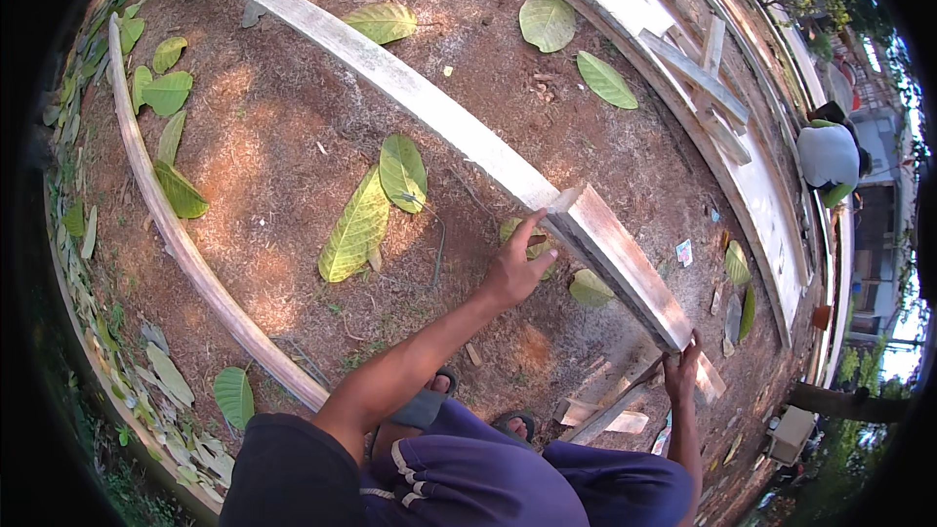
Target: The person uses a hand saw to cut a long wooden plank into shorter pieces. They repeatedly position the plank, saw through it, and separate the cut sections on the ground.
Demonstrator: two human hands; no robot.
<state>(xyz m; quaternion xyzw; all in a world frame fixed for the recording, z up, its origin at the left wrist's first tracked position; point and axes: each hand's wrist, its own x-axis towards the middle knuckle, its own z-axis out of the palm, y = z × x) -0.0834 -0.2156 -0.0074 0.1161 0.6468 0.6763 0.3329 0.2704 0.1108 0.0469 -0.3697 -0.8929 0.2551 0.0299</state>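
A short wooden board (615, 259) lies at a slant on a long pale plank (410, 98) that crosses the view from the top left. My left hand (522, 263) is at the short board's far corner, fingers apart, the index finger reaching up to its edge. My right hand (682, 371) grips the board's near end. Below that end, small offcuts (625, 420) and thin strips of wood lie on the dirt near my sandalled foot.
A narrow rail (215, 283) runs along the left. Broad leaves (356, 224) are scattered over the dirt. At the right lie long boards (771, 244) with short pieces (717, 88) piled on them. A person in grey (825, 156) and a box (791, 434) are at the far right.
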